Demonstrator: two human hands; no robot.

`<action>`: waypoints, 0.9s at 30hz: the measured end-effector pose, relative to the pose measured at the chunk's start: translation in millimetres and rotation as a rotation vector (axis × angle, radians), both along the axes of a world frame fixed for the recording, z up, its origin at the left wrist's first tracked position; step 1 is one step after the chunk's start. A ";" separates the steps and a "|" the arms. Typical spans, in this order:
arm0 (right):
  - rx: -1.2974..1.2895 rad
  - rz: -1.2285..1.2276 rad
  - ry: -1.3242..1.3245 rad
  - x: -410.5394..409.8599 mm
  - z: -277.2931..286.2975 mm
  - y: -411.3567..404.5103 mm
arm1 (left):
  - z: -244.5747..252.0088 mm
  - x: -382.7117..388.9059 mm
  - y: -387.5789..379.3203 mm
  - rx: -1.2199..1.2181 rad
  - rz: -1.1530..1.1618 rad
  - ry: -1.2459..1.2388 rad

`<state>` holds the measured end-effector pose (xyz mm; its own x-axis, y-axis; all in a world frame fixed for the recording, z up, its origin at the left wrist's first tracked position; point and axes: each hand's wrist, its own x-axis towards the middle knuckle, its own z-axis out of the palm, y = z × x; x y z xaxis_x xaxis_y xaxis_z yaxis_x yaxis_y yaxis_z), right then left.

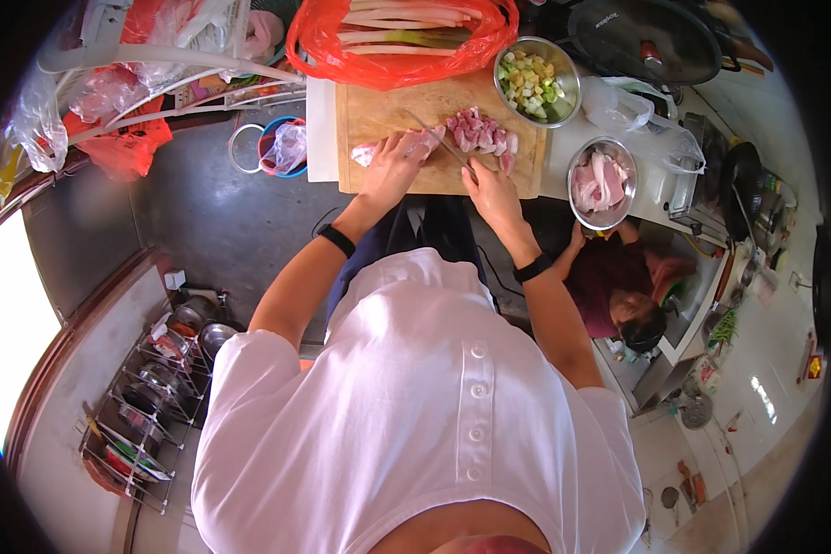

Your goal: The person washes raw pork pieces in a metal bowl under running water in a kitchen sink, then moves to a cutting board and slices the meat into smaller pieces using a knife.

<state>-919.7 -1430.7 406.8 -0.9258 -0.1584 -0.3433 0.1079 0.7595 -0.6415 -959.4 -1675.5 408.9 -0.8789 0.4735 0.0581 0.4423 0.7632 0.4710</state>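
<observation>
A wooden cutting board [429, 181] lies before me on the counter. My left hand [392, 165] presses a strip of raw meat [363, 154] onto it, fingers over the top and hiding much of the piece. In my right hand [490, 185] is the handle of a kitchen knife [447, 144], mostly covered by my fingers. Its blade slants up and left, across the right end of the strip. Right of the blade sits a pile of cut meat chunks [481, 131].
A red plastic bag [311, 59] of leek-like stalks [401, 36] overlaps the board's far edge. Metal bowls hold chopped vegetables [530, 79] and meat slices [599, 181] on the right. A dark wok [644, 41] stands beyond. Another person [609, 284] is low at my right.
</observation>
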 end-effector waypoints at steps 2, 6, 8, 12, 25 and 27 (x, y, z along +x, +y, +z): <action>0.038 0.070 -0.017 -6.6 -2.7 -4.2 | -11.9 -2.6 6.7 0.031 0.017 -0.021; 0.060 0.089 -0.032 -11.6 -7.6 3.6 | -34.0 -5.0 8.5 0.046 0.028 0.029; 0.049 0.108 -0.041 -6.4 -6.5 16.1 | -38.5 -4.4 7.8 0.044 0.033 0.054; 0.053 0.079 -0.166 7.5 -5.5 28.4 | -37.2 -2.4 9.8 0.019 0.043 0.063; -0.008 0.090 0.053 -42.3 -50.3 -35.4 | -39.5 -2.9 8.3 0.002 0.078 0.071; 0.036 0.094 0.044 -22.2 -45.6 -13.0 | -39.4 -2.1 10.2 -0.016 0.087 0.097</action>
